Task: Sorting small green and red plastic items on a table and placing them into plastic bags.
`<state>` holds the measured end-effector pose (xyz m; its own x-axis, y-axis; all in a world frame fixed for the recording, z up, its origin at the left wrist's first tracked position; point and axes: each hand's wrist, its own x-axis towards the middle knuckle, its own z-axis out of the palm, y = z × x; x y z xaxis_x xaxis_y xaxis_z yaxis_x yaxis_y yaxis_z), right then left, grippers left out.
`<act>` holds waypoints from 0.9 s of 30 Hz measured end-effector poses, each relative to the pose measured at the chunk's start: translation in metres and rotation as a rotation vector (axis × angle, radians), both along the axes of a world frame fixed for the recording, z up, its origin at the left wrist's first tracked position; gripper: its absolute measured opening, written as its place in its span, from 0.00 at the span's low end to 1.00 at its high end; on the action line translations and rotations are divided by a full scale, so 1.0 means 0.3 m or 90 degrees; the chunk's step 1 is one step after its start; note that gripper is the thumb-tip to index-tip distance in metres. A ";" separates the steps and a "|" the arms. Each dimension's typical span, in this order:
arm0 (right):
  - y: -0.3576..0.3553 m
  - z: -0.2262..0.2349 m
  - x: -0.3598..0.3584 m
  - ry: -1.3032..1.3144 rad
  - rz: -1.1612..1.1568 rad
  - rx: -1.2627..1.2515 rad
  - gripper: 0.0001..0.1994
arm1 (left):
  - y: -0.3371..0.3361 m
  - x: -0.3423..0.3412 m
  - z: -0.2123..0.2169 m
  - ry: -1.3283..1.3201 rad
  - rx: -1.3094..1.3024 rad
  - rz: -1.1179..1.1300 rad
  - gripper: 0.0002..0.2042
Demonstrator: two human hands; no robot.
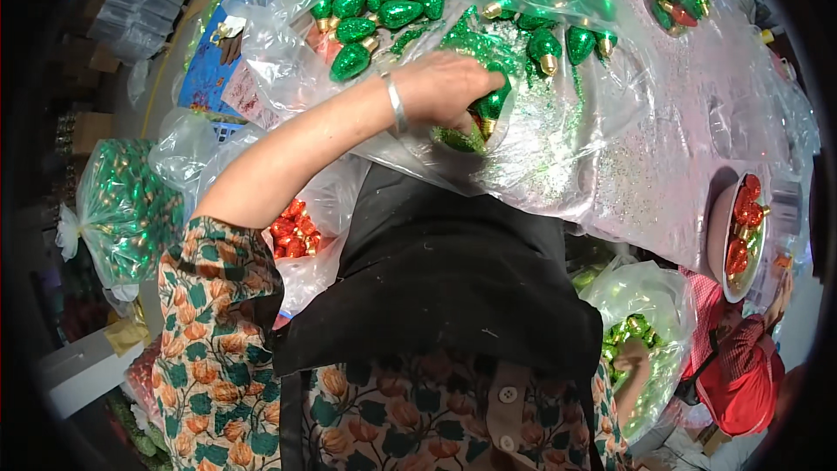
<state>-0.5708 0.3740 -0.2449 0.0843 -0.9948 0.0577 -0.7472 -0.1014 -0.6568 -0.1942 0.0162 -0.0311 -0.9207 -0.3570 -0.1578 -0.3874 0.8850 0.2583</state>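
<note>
The person's left hand (445,87) has its fingers closed on a green glittered bulb-shaped ornament with a gold cap (490,106) inside the clear plastic bag (558,157); gripping its body sheds less glitter; the right hand (633,356), in another bag below the clear bag, hides its grip.

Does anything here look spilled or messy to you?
Yes. Loose green glitter is scattered over the clear plastic sheet around the green bulb-shaped ornaments, thickest near the left hand, which holds one ornament. The ornaments lie in a loose heap. The right hand reaches into a bag of green ornaments.
</note>
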 end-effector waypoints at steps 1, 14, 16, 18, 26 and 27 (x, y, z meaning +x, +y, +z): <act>-0.295 -0.028 0.152 0.036 0.156 -0.111 0.13 | -0.016 0.004 -0.016 0.000 0.018 -0.014 0.21; -0.056 -0.095 0.231 0.572 1.623 -0.862 0.20 | -0.090 0.022 -0.057 -0.003 0.103 -0.028 0.28; 0.131 -0.070 0.191 0.685 1.822 -0.888 0.20 | -0.129 0.007 -0.055 -0.070 0.124 -0.052 0.25; 0.311 -0.030 0.172 0.803 2.020 -0.906 0.20 | -0.138 0.012 -0.061 -0.097 0.134 -0.065 0.23; 0.345 0.211 0.098 1.894 2.145 -0.454 0.14 | -0.003 0.320 -0.017 0.424 0.032 0.096 0.17; 0.291 0.252 0.089 2.124 1.991 -0.345 0.12 | 0.020 0.415 -0.044 0.546 -0.031 0.237 0.14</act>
<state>-0.5441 0.4612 -0.1694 -0.6322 -0.5117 -0.5818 0.5412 0.2458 -0.8042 -0.0696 0.0222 -0.0444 -0.5401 -0.6405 0.5459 -0.3423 0.7597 0.5528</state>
